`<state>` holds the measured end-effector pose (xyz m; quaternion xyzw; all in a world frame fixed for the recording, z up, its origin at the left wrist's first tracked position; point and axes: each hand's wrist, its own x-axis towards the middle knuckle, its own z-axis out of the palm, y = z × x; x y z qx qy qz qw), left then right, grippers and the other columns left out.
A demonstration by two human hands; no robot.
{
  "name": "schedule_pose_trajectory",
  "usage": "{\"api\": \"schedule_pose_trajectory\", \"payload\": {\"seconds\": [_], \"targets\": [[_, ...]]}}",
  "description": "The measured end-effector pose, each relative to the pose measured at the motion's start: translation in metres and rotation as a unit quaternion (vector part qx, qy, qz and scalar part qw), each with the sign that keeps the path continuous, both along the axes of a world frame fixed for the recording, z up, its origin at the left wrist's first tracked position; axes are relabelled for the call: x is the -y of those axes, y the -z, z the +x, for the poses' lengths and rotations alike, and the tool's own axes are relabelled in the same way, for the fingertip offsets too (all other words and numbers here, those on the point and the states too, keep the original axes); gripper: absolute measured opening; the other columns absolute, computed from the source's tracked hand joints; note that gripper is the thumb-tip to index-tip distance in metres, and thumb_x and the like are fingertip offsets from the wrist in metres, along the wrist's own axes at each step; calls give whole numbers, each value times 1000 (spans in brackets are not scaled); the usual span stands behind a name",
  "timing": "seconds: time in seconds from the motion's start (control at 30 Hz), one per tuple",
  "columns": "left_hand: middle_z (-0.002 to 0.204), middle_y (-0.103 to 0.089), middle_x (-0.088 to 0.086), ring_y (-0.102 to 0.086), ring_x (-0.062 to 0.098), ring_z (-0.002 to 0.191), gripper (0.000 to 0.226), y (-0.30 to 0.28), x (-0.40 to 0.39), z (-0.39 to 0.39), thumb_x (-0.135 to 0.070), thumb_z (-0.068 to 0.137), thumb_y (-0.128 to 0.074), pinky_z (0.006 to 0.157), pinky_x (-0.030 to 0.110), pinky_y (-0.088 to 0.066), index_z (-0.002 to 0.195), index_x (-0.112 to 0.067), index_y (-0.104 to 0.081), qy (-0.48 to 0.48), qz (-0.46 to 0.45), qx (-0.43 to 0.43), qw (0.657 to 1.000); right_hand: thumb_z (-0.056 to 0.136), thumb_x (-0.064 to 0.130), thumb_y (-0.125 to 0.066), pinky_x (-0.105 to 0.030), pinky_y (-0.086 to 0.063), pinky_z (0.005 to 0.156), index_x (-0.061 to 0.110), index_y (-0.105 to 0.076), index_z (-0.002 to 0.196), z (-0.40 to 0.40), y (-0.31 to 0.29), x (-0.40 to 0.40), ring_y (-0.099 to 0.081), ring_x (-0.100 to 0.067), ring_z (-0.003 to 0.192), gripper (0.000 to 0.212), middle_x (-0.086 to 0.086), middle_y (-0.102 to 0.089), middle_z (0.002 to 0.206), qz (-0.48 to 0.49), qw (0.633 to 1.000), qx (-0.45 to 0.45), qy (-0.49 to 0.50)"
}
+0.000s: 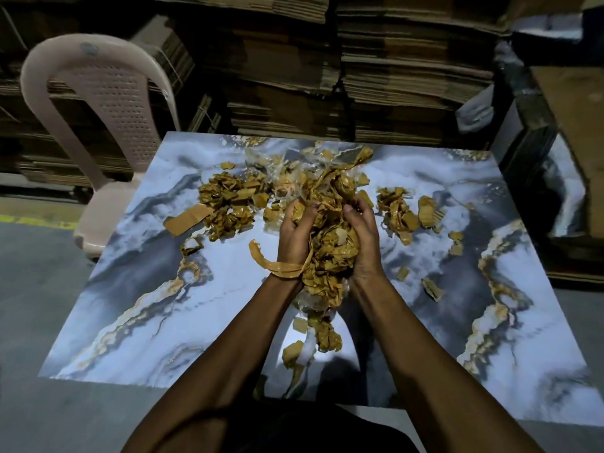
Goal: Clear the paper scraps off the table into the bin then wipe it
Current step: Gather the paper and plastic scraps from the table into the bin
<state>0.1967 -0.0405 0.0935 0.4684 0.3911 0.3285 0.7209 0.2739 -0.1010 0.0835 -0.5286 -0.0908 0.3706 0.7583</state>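
Observation:
A big bundle of crumpled brown paper and tape scraps (330,253) is held above the marble-patterned table (137,308), clasped between my left hand (295,237) and my right hand (364,237), both with fingers curled into it. One tape strip loops over my left wrist. Some scraps dangle below the bundle. On the table lie a left pile of scraps (228,204), a right pile of scraps (400,209) and clear plastic film (277,178) at the back middle. No bin is in view.
A beige plastic chair (98,103) stands at the table's far left corner. Stacks of flattened cardboard (376,76) fill the space behind the table. More cardboard and a reflective panel (565,191) sit to the right. Grey floor lies to the left.

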Motion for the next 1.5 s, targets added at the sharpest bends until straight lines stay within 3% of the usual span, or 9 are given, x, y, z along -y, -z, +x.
{"api": "schedule_pose_trajectory", "payload": {"seconds": [0.13, 0.3, 0.37, 0.57, 0.8, 0.93, 1.23, 1.37, 1.5], "targets": [[136, -53, 12, -57, 22, 117, 92, -10, 0, 2, -49, 72, -69, 90, 26, -51, 147, -8, -34, 18, 2, 39, 999, 85, 21, -64, -33, -54, 85, 10, -46, 141, 0, -17, 9, -64, -25, 109, 60, -13, -63, 127, 28, 999, 14, 18], [119, -61, 1, -62, 11, 101, 74, -30, 12, 0, -42, 81, -66, 85, 20, -52, 142, -8, -40, 72, 19, 55, 996, 71, 37, -77, -37, -54, 89, 19, -55, 130, -10, -29, 25, -64, -24, 110, 66, -9, -62, 127, 36, 997, 16, 72], [117, -65, 5, -63, 20, 108, 84, -35, 21, 1, -53, 67, -66, 95, 34, -51, 136, -8, -48, 101, 33, 53, 993, 60, 43, -85, -40, -52, 92, 18, -53, 134, -12, -30, 36, -62, -26, 114, 84, -11, -59, 133, 34, 993, 11, 109], [131, -58, 13, -56, 25, 119, 69, -32, 55, 24, -44, 84, -65, 96, 27, -48, 136, -3, -47, 186, 38, 39, 981, 81, 16, -66, -31, -54, 78, 11, -57, 120, -5, -35, 83, -70, -15, 86, 41, -3, -71, 100, 75, 981, -8, 178], [137, -55, 18, -55, 34, 125, 128, -21, 106, 65, -81, 45, -75, 107, 53, -41, 142, -4, -43, 229, 25, 51, 972, 84, 17, -66, -33, -53, 81, 20, -62, 103, 21, -38, 141, -71, -13, 84, 20, 6, -75, 87, 72, 970, -5, 231], [128, -63, 15, -61, 31, 118, 95, -25, 144, 92, -62, 62, -72, 105, 52, -44, 135, -5, -53, 237, 24, 62, 969, 68, 33, -77, -48, -49, 101, 16, -63, 118, 49, -36, 178, -64, -33, 112, 55, -13, -69, 117, 62, 969, 9, 240], [123, -67, 13, -60, 33, 119, 65, -25, 253, 179, -57, 74, -72, 107, 54, -41, 120, -11, -66, 208, 54, 52, 975, 91, 17, -62, -35, -53, 80, 22, -58, 113, 143, -34, 290, -69, -20, 93, 22, -4, -71, 101, 79, 979, -31, 185], [109, -71, 9, -62, 32, 114, 32, -23, 285, 215, -38, 83, -63, 106, 52, -43, 104, -15, -70, 203, 69, 66, 975, 86, 24, -67, -40, -54, 89, 16, -50, 133, 176, -34, 322, -67, -24, 104, 51, -7, -68, 111, 56, 981, -41, 183], [121, -66, 13, -59, 32, 119, 49, -22, 301, 245, -44, 84, -65, 106, 50, -43, 118, -8, -65, 201, 74, 48, 976, 75, 28, -70, -44, -53, 95, 11, -48, 137, 206, -33, 336, -67, -28, 106, 69, -10, -69, 112, 61, 977, -59, 194]]}}
